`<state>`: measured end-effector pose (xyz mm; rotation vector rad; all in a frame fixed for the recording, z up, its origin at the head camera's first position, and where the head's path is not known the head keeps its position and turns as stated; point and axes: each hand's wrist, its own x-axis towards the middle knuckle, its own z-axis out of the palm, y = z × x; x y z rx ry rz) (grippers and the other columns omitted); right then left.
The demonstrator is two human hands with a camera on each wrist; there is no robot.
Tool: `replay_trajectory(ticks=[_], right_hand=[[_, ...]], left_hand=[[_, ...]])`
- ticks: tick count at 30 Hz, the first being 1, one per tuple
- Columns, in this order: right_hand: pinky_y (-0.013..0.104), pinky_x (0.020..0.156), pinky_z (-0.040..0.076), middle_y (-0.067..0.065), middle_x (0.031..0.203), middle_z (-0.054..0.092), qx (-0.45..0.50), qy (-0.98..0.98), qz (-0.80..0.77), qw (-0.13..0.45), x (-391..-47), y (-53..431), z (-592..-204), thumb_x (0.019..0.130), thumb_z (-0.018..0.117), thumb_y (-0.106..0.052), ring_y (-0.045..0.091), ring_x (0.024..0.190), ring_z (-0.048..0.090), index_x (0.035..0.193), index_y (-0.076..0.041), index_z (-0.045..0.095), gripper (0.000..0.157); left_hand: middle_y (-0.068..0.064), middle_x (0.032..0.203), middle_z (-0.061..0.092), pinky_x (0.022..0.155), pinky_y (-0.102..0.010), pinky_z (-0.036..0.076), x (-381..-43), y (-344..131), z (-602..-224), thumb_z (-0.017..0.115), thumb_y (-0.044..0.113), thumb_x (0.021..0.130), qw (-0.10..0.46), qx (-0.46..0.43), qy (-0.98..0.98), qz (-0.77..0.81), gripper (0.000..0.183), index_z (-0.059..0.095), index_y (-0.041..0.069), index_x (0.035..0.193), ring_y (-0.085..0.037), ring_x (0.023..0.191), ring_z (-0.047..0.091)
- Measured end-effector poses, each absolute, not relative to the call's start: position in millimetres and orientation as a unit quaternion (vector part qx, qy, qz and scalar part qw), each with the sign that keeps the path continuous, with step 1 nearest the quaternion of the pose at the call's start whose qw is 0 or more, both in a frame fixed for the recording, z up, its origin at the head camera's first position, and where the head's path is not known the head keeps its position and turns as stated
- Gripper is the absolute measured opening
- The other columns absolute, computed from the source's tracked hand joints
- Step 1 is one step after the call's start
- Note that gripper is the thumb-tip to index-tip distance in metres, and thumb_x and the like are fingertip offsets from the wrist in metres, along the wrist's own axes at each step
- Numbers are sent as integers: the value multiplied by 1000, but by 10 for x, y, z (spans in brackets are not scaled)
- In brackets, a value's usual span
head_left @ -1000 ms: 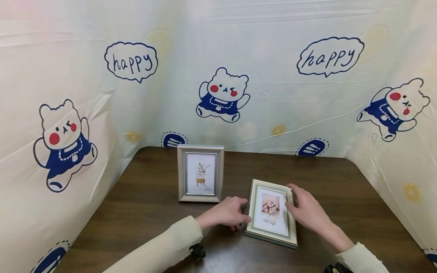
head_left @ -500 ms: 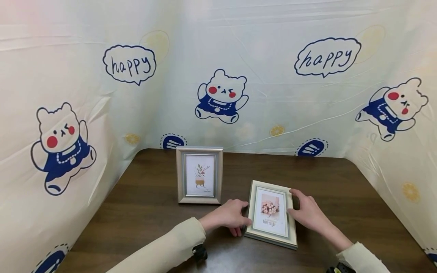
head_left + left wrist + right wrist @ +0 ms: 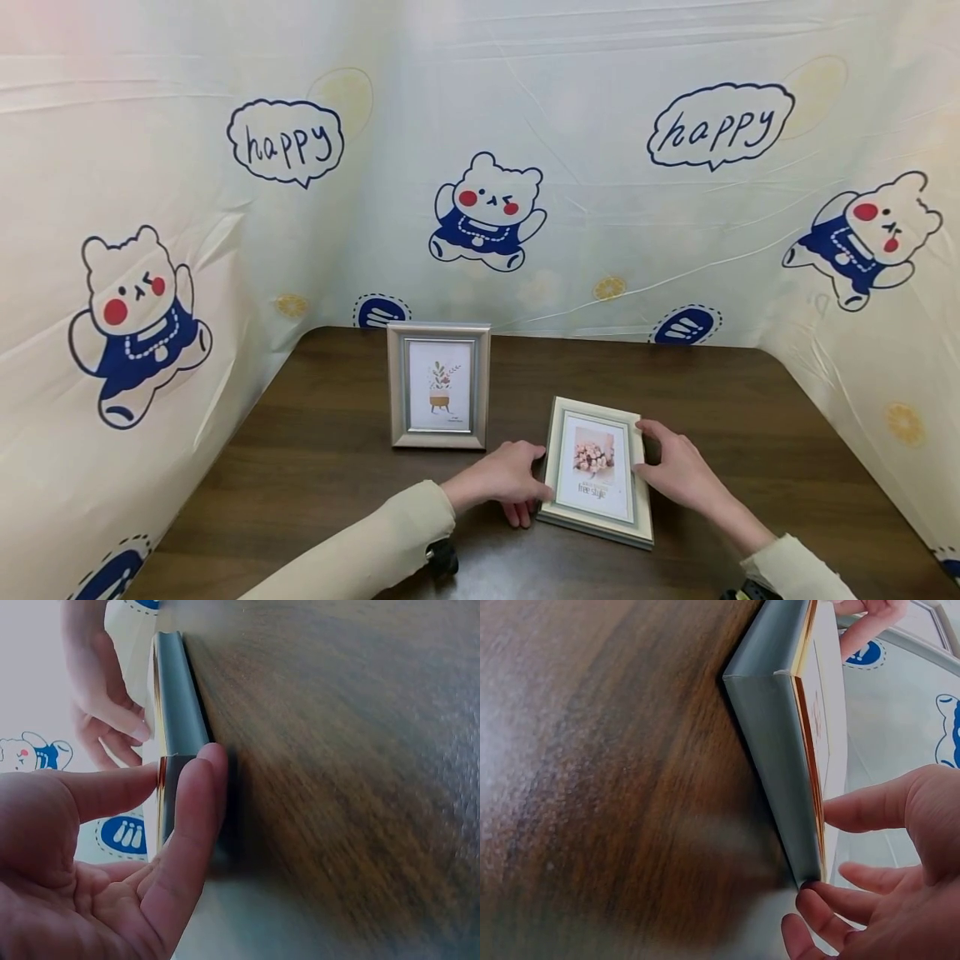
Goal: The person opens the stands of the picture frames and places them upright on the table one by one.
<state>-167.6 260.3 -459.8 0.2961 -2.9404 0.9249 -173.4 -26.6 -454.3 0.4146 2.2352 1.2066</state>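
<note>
A cream picture frame with a pink flower picture lies face up on the table, slightly turned. My left hand grips its left edge. In the left wrist view the thumb presses the front rim while curled fingers lie against the grey side. On the opposite edge is my right hand. Its thumb touches the front rim, and its fingers curl at the far corner of the frame in the right wrist view. The underside is hidden.
Left of and behind the lying frame, a second picture frame with a potted plant picture stands upright. The dark wooden table is enclosed on three sides by a pale printed curtain.
My left hand has closed in on the frame's left edge, its fingers moving down along the side. The right hand has shifted slightly toward me along the right edge. Both frames stay put.
</note>
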Motion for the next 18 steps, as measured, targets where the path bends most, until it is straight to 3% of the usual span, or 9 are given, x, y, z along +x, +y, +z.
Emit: replay_trajectory(ticks=[6,11,18], right_hand=[[60,93,53,31,131,65,95,-950,297,23,-1667,2631,-4609,84,83,-9,43,117,65,135,12,58,60],[55,87,54,28,129,67,93,-951,295,16,-1679,2661,-4617,84,86,-15,33,104,67,133,8,63,58],[58,91,54,31,127,67,103,-947,304,6,-1709,2710,-4648,87,86,-18,38,111,66,136,8,61,61]], left_hand=[[-20,66,69,44,-40,57,-1716,-240,-4548,76,1,93,271,158,831,459,73,41,-8,156,-31,51,70],[-22,67,68,44,-40,58,-1727,-226,-4537,75,0,93,273,150,832,459,73,41,-6,157,-30,50,69],[-19,63,68,43,-40,57,-1762,-217,-4517,72,3,94,273,156,849,424,73,39,-2,160,-29,48,68]])
